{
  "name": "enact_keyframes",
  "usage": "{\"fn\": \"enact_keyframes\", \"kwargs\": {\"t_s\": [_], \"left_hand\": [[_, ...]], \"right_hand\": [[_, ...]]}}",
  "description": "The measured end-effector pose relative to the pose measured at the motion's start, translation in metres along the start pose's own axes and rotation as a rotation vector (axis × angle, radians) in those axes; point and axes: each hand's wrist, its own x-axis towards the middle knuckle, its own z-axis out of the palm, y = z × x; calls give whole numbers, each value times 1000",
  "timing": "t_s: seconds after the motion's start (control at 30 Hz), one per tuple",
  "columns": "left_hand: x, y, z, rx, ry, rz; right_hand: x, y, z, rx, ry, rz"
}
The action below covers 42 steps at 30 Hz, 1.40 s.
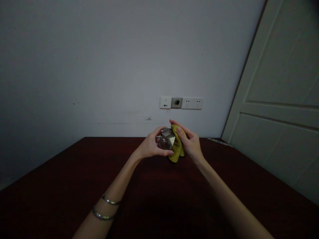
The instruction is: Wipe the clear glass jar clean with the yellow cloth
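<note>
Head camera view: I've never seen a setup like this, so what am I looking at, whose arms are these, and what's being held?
There's no machine here. These are a person's own two bare arms, seen from a camera worn on their head, looking forward and down. This is the only view.

The left hand, with two silver bangles on its forearm, grips a shiny faceted object; its material is hard to tell. The right hand holds a yellow cloth pressed against that object.

The surface below is a dark reddish-brown table. Behind it are a white wall with a row of power sockets, and a pale panelled door on the right.
</note>
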Motion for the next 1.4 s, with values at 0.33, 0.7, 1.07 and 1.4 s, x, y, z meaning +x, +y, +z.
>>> {"fn": "enact_keyframes", "kwargs": {"t_s": [0.33,0.7,1.07,1.4], "left_hand": [[-2,-1,-4,178,3,76],[-3,-3,-4,263,-25,59],[-4,2,-5,323,-88,68],[-3,-4,-1,340,29,-31]], "right_hand": [[-7,-15,1,-122,-130,-251],[-9,-15,7,-247,-104,-261],[3,-5,-5,-81,-88,177],[-11,-10,8,-411,-230,-449]]}}
